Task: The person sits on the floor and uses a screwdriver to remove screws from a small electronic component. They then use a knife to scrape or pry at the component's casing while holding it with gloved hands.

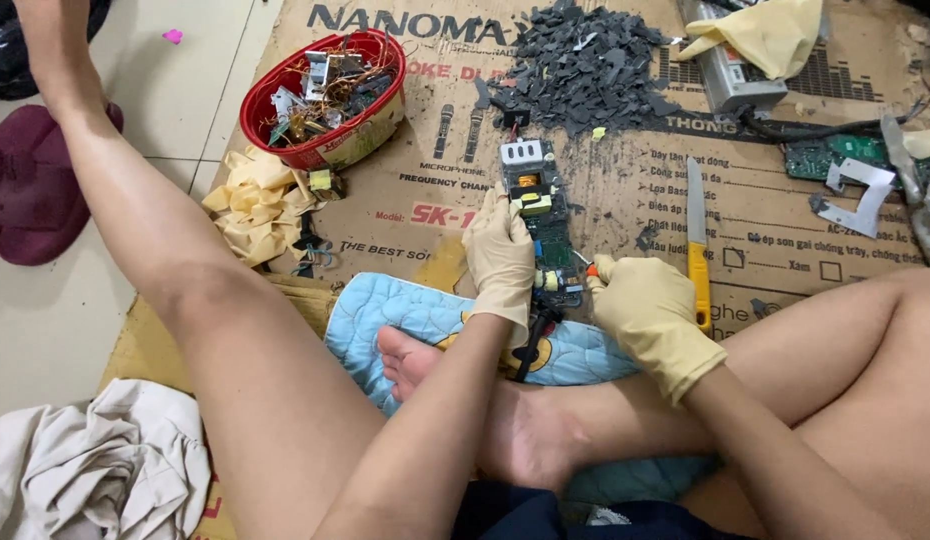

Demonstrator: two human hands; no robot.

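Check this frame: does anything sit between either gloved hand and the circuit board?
Nothing visible does. The left hand already rests on the circuit board along its left edge, and the right hand meets its lower right corner with a small orange-tipped tool.

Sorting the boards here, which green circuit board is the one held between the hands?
The long narrow circuit board at centre, with a yellow-wound coil, between the left hand and right hand. The other green board lies untouched at far right.

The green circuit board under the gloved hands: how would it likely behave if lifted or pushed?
The circuit board looks flat, so probably stiff and unlikely to roll. Its bulky yellow-wound part suggests uneven weight. The left hand steadies it, hinting it slides on the cardboard.
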